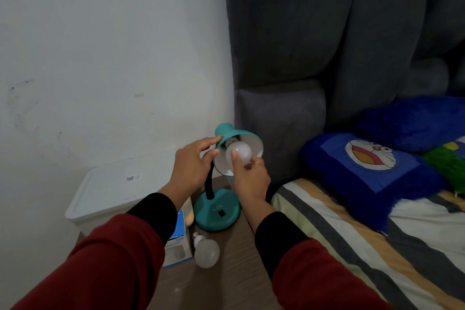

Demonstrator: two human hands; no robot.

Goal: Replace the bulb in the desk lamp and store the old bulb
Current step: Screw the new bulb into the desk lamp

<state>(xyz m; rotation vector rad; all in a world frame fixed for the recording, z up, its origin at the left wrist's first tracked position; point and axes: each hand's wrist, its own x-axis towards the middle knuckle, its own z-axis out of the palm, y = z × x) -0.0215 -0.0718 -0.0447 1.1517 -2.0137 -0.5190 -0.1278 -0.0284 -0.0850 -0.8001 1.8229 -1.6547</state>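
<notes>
The right hand [249,178] pinches the bulb [239,153] inside the lamp shade [234,137], its axis running back into the socket; the left hand [192,166] grips the shade's rim beside it

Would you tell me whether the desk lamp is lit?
Off: the bulb that the right hand grips in the teal shade shows no glow.
</notes>
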